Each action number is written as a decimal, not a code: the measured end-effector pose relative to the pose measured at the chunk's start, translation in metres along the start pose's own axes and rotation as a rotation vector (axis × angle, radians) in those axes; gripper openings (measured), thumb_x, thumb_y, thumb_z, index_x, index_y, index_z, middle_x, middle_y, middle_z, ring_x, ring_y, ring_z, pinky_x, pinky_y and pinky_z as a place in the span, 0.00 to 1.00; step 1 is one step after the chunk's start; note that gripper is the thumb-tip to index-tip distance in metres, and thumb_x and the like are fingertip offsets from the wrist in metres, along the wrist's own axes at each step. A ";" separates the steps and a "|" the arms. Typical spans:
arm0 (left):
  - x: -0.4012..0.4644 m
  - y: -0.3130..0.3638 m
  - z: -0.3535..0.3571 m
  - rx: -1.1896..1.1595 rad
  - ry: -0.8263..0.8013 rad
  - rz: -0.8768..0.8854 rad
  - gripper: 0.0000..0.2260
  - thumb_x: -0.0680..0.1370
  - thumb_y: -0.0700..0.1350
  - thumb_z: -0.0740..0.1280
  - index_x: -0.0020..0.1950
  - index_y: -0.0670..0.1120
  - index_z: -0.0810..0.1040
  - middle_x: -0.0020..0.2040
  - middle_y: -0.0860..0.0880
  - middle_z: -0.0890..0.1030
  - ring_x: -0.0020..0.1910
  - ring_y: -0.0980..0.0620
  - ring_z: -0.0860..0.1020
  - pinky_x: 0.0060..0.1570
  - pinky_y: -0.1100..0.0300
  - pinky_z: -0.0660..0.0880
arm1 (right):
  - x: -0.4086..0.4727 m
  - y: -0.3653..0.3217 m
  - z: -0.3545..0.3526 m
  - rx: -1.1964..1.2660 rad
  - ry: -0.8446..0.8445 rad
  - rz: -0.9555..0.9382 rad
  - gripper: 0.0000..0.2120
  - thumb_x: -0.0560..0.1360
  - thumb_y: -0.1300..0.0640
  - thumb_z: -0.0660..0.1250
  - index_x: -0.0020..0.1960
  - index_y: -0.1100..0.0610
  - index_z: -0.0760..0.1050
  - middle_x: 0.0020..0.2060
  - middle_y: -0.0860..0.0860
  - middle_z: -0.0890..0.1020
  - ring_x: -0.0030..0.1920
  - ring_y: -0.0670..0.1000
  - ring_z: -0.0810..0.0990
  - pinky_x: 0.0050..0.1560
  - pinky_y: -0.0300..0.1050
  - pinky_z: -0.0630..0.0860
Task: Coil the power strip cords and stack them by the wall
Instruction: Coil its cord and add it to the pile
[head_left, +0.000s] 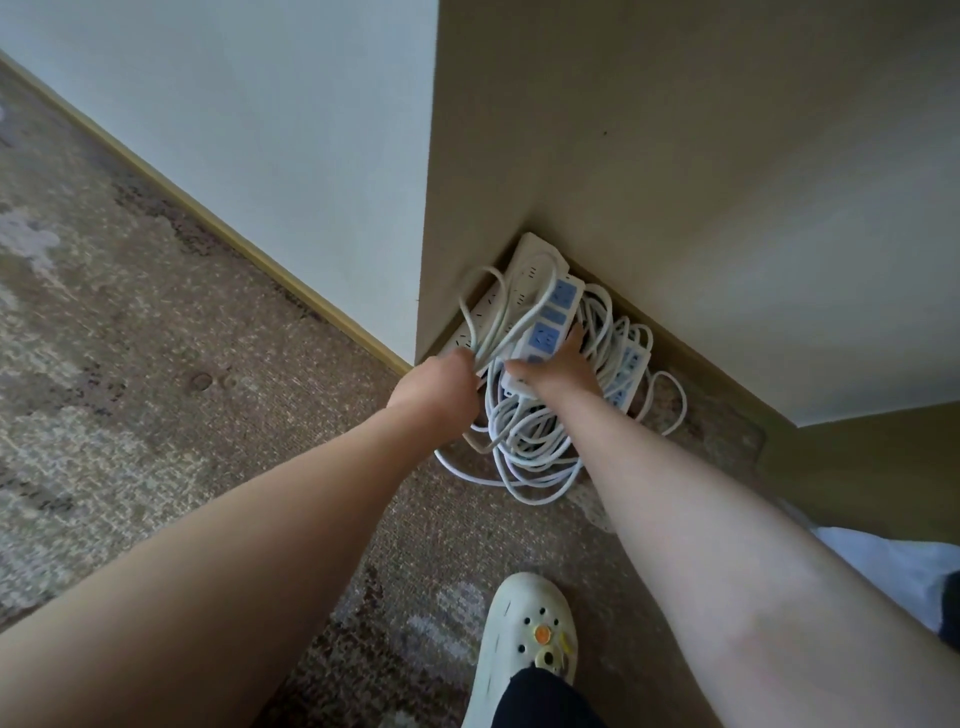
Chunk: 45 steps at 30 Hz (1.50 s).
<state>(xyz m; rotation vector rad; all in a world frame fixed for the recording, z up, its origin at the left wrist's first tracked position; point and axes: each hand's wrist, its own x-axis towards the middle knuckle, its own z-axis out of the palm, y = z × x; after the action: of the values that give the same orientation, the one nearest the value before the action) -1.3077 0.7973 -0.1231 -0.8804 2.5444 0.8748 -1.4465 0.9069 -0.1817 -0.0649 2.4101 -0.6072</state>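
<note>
The left hand (439, 382) hides its fingers among the cords (524, 441); the shoe (524, 649) is half covered; the lower strips' (626, 374) sockets are too small to read.

Bare forearms; cream clog (524, 649) with charms, dark trouser leg (545, 701)

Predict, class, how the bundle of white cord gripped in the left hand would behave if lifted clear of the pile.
The white cord would probably flop: its loops already splay unevenly. It looks light, yet may snag and drag the coils beneath.
</note>
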 end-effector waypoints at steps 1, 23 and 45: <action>0.002 0.001 0.000 0.007 0.004 0.002 0.02 0.80 0.40 0.58 0.49 0.46 0.68 0.35 0.48 0.73 0.33 0.48 0.74 0.33 0.53 0.72 | 0.001 0.003 0.001 0.043 0.014 0.005 0.52 0.66 0.42 0.77 0.80 0.51 0.50 0.57 0.48 0.80 0.53 0.55 0.81 0.48 0.46 0.73; 0.078 0.072 0.020 0.120 0.016 -0.070 0.39 0.79 0.38 0.59 0.77 0.48 0.32 0.62 0.38 0.76 0.56 0.41 0.76 0.49 0.48 0.72 | -0.004 0.056 -0.040 0.222 0.055 -0.163 0.29 0.82 0.52 0.63 0.79 0.44 0.55 0.66 0.52 0.78 0.59 0.57 0.81 0.58 0.53 0.78; 0.100 0.055 0.068 0.299 0.182 -0.031 0.36 0.78 0.51 0.60 0.78 0.47 0.40 0.77 0.41 0.52 0.70 0.40 0.60 0.63 0.45 0.66 | -0.030 0.067 -0.006 -0.391 0.055 -0.329 0.32 0.84 0.57 0.54 0.81 0.50 0.40 0.77 0.44 0.28 0.75 0.54 0.64 0.46 0.47 0.78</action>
<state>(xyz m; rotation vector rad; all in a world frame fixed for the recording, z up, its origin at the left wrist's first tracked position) -1.4132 0.8299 -0.1966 -0.9364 2.7106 0.4030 -1.4194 0.9751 -0.1899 -0.6254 2.5594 -0.2708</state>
